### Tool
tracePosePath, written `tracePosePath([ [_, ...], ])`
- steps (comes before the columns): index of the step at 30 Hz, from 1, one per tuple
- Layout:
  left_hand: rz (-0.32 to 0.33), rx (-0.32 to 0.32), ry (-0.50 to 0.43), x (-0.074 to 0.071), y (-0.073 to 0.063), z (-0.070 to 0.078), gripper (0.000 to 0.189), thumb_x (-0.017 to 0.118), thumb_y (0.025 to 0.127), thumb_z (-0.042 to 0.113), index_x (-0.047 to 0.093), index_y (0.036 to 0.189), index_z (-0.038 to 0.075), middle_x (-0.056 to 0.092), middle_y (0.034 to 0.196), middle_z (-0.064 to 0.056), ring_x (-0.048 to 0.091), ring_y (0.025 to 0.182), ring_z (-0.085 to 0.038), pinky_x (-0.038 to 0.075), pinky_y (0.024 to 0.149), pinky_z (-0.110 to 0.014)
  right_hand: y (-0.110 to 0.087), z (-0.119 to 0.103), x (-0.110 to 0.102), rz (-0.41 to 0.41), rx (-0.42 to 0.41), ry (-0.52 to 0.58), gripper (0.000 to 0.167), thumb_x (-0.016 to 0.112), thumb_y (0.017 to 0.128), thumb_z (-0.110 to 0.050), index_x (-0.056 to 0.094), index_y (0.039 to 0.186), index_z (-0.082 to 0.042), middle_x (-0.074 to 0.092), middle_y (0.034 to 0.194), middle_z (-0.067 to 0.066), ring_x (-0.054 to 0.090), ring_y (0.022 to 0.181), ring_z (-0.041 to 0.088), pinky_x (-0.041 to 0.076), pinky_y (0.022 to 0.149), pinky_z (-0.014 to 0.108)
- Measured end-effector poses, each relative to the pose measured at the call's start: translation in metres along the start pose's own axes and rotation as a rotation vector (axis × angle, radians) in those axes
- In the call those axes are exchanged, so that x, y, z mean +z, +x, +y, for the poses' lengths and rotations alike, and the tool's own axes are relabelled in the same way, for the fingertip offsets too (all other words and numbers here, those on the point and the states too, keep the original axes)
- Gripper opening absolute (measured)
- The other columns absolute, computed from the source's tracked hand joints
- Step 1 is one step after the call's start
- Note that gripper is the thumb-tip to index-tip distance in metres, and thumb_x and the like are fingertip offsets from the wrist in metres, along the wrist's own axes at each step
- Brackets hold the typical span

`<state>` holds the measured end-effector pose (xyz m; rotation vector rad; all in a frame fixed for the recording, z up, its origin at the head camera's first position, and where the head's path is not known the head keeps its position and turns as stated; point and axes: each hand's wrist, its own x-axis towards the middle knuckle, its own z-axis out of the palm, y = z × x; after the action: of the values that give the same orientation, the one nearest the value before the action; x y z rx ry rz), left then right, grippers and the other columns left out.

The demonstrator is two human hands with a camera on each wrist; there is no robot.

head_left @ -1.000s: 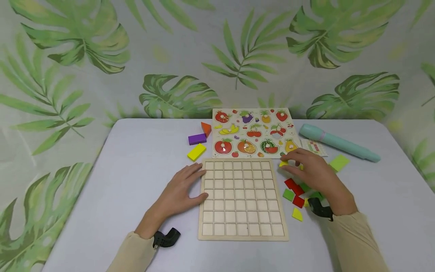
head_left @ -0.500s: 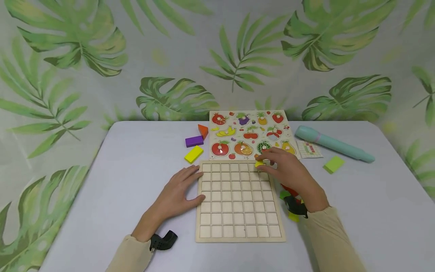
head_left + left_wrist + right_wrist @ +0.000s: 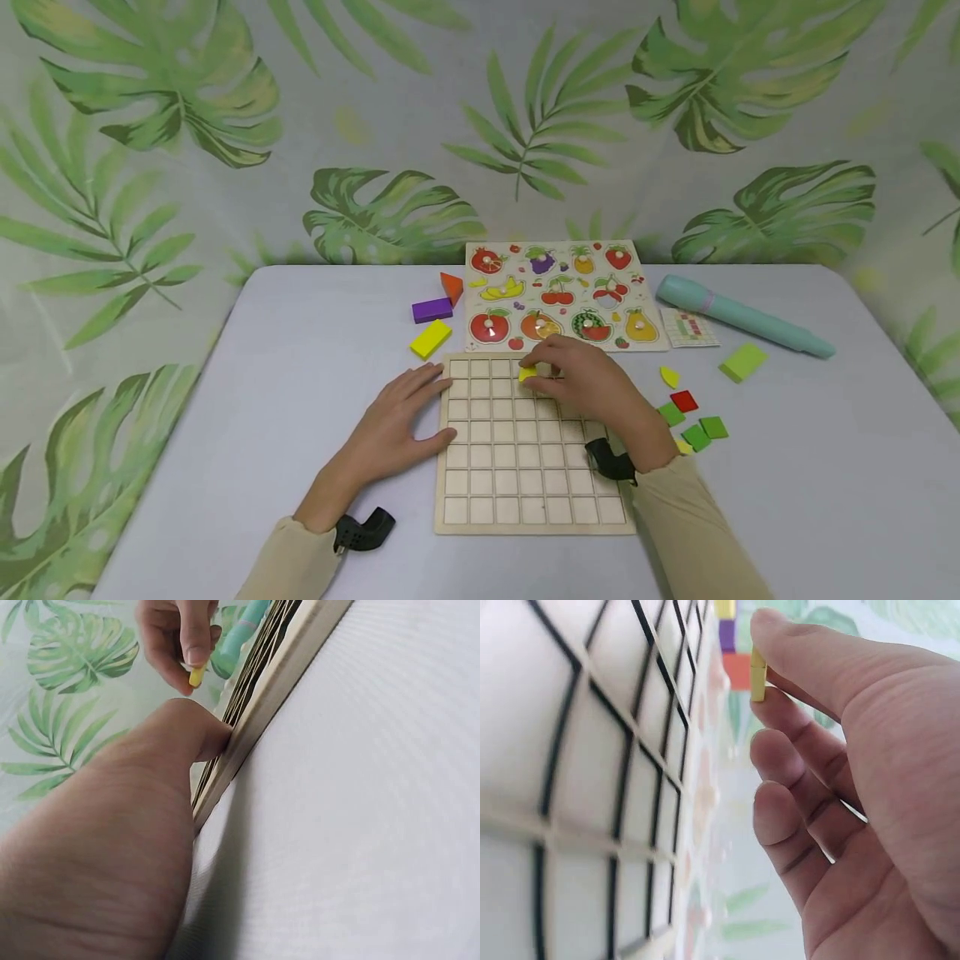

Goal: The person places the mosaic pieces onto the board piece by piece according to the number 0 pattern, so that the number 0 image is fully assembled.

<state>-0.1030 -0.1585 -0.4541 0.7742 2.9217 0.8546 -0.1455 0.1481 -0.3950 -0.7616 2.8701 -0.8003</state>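
A wooden grid board [image 3: 531, 479] with square cells lies on the white table. Over its upper rows, my right hand [image 3: 592, 385] pinches a small yellow tile [image 3: 528, 374] between thumb and index finger. In the right wrist view the yellow tile [image 3: 758, 681] stands on edge, apart from the grid, with the other fingers loosely bent below it. My left hand [image 3: 401, 421] rests along the board's left edge, fingers spread and thumb on the rim. The left wrist view shows my left hand [image 3: 176, 735] touching the board's side [image 3: 262, 712].
Right of the board lie loose green tiles [image 3: 714, 427], a red tile [image 3: 684, 401] and a yellow tile [image 3: 670, 377]. Behind it is a fruit puzzle [image 3: 555, 287], beside a pattern card [image 3: 688, 327] and a teal tube [image 3: 750, 317]. Purple [image 3: 432, 310], yellow [image 3: 431, 339] and orange blocks [image 3: 452, 287] stand left.
My right hand has carried the yellow tile leftward from the loose pile to over the board's upper middle. My left hand has stayed at the board's left edge.
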Motion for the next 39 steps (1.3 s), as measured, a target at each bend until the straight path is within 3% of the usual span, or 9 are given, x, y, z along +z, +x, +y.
tracePosePath([
  [9,-0.007,-0.004,0.009,0.000,0.001,0.000,0.068,0.074,0.091,0.045,0.055,0.150,0.016,0.041,0.163,-0.004,0.035,0.153,-0.028,0.026,0.128,-0.049,0.009,-0.015,0.020,-0.008,0.018,-0.015,0.027,0.081,0.090,-0.033,0.078,0.114,-0.021,0.070,0.115,-0.003,0.060,0.086,0.013,0.055,0.077,0.032],
  [15,0.001,0.011,0.023,0.002,0.001,-0.002,0.068,0.073,0.092,0.045,0.055,0.150,0.016,0.042,0.163,-0.004,0.036,0.152,-0.027,0.026,0.128,-0.048,0.011,-0.017,0.028,-0.016,-0.032,-0.046,0.027,0.080,0.091,-0.033,0.078,0.115,-0.022,0.071,0.129,0.002,0.070,0.113,0.023,0.059,0.093,0.041],
  [17,0.001,0.011,0.027,0.002,0.001,-0.003,0.068,0.073,0.092,0.045,0.054,0.150,0.016,0.041,0.163,-0.004,0.036,0.152,-0.028,0.027,0.127,-0.049,0.012,-0.018,0.030,-0.018,-0.036,-0.044,0.027,0.080,0.091,-0.032,0.078,0.115,-0.021,0.072,0.125,0.001,0.070,0.107,0.021,0.060,0.091,0.041],
  [20,0.002,0.009,0.026,0.003,0.001,-0.003,0.067,0.073,0.092,0.045,0.054,0.150,0.017,0.041,0.163,-0.003,0.036,0.152,-0.028,0.028,0.127,-0.050,0.013,-0.019,0.033,-0.020,-0.008,-0.051,0.027,0.080,0.091,-0.033,0.078,0.115,-0.022,0.072,0.124,-0.001,0.070,0.105,0.019,0.059,0.092,0.040],
  [27,0.002,0.008,0.025,0.003,0.001,-0.003,0.067,0.074,0.092,0.044,0.055,0.150,0.016,0.041,0.164,-0.004,0.036,0.152,-0.028,0.028,0.127,-0.051,0.013,-0.021,0.037,-0.021,0.041,-0.031,0.027,0.079,0.092,-0.035,0.078,0.116,-0.023,0.070,0.127,-0.001,0.063,0.127,0.026,0.053,0.107,0.047],
  [39,0.005,0.005,0.011,0.002,0.001,-0.002,0.066,0.073,0.092,0.043,0.056,0.149,0.015,0.042,0.163,-0.005,0.037,0.152,-0.030,0.029,0.126,-0.052,0.005,-0.021,0.031,-0.074,0.059,-0.007,0.033,0.080,0.091,-0.032,0.075,0.122,-0.022,0.068,0.132,0.002,0.060,0.124,0.027,0.053,0.106,0.048],
])
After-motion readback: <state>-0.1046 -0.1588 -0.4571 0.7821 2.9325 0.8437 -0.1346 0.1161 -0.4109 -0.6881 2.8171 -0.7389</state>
